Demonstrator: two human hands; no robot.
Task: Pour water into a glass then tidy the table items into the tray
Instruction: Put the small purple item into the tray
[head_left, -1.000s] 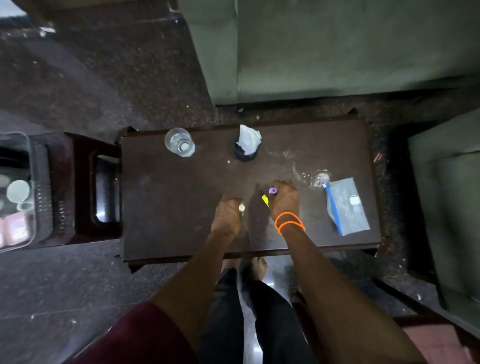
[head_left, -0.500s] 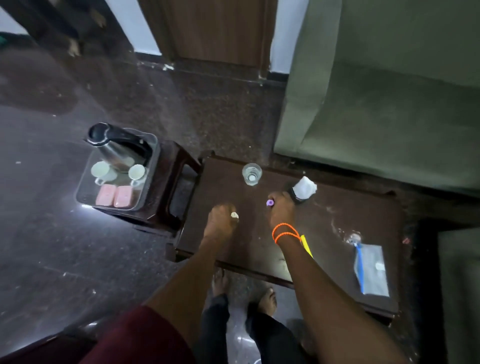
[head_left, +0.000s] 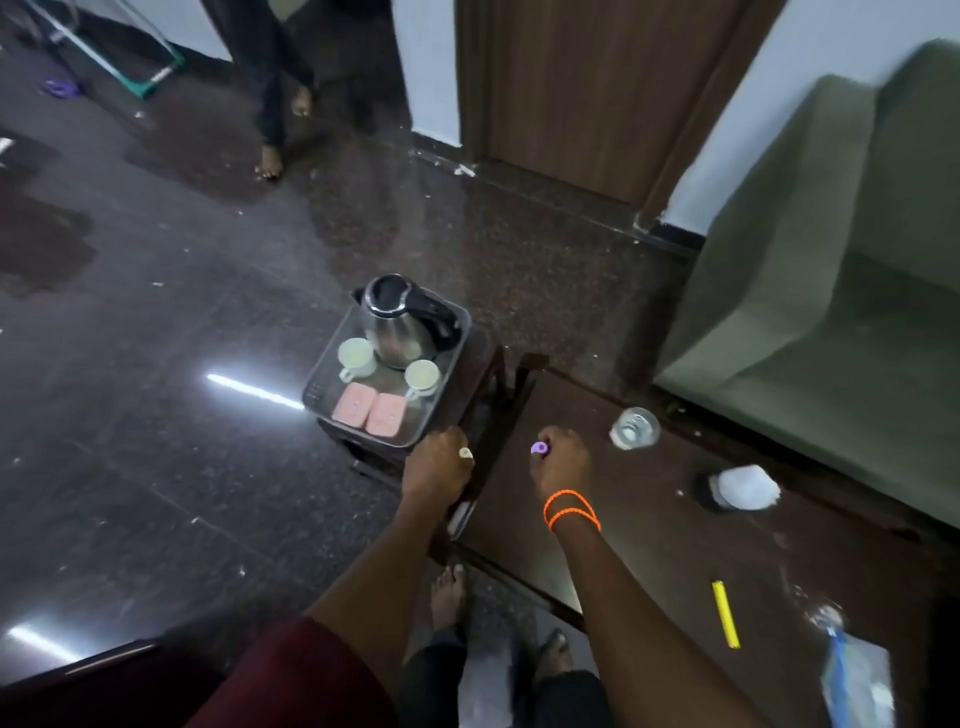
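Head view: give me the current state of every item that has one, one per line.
left hand: gripping a small pale item
right hand: gripping a purple-tipped item
glass: upright on table, contents unclear
tray: on stool, holding kettle, two cups, pink packets
yellow pen: lying flat on table

Two small white ceramic cups (head_left: 356, 357) sit in the clear plastic tray (head_left: 452, 400) beyond the left hand (head_left: 439, 470); two pink rectangular blocks (head_left: 353, 404); one steel kettle (head_left: 397, 327); one clear glass (head_left: 634, 427) just beyond the right hand (head_left: 558, 460); one yellow stick (head_left: 725, 613).
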